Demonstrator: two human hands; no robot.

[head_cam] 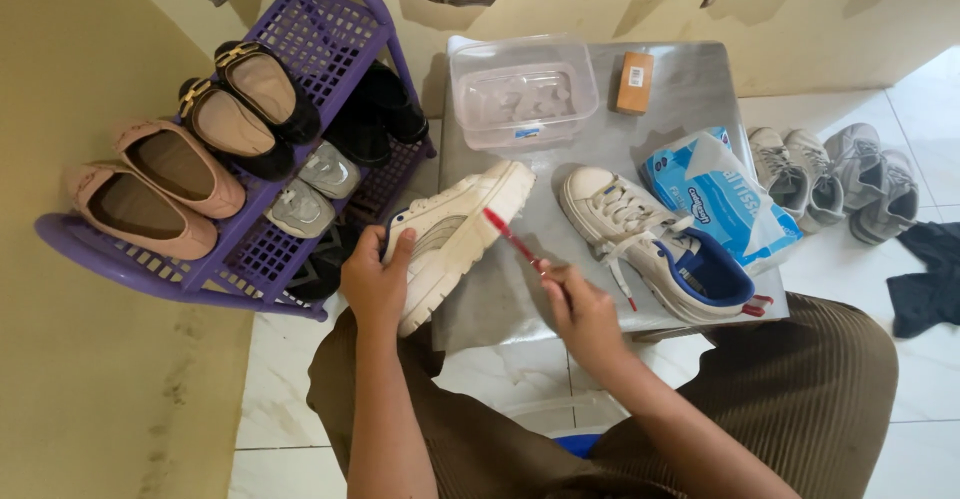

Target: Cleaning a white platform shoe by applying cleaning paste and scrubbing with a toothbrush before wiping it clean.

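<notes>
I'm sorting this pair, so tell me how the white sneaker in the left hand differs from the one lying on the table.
The held sneaker is tilted on its side, gripped by the left hand; the table sneaker rests upright, untouched. The held one shows its chunky sole; the table one shows loose laces and blue lining. A red toothbrush meets only the held one. Both are white.

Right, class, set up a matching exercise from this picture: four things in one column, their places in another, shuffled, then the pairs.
Things:
1. white shoe
2. red toothbrush
3. clear plastic tub
4. pink flats

Places:
A. purple rack
B. left hand
C. back of the table
D. right hand

Pairs: 1-B, 2-D, 3-C, 4-A
</notes>
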